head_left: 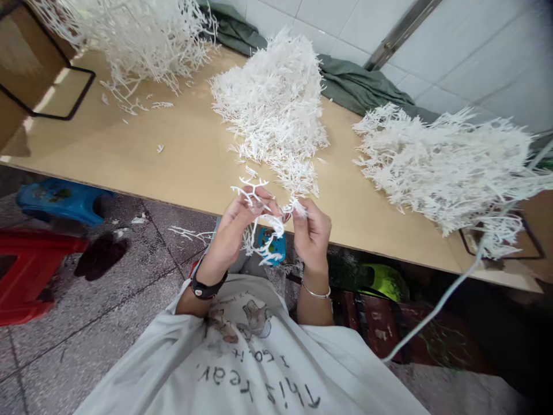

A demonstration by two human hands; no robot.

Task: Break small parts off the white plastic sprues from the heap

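Note:
My left hand is closed around a white branching plastic stem whose forked twigs stick out above the fingers and hang down below them. My right hand pinches a small white feathery plastic sprig right beside it, close to the stem. Both hands are just over the table's front edge. Beyond them a tall pile of white sprigs lies on the table, its near tip almost reaching my fingers. Whether sprig and stem are joined is too small to tell.
A heap of bare white branches stands at the back left by a black wire frame. More white branched pieces lie at the right, near a pale cord. Blue and red stools are on the floor.

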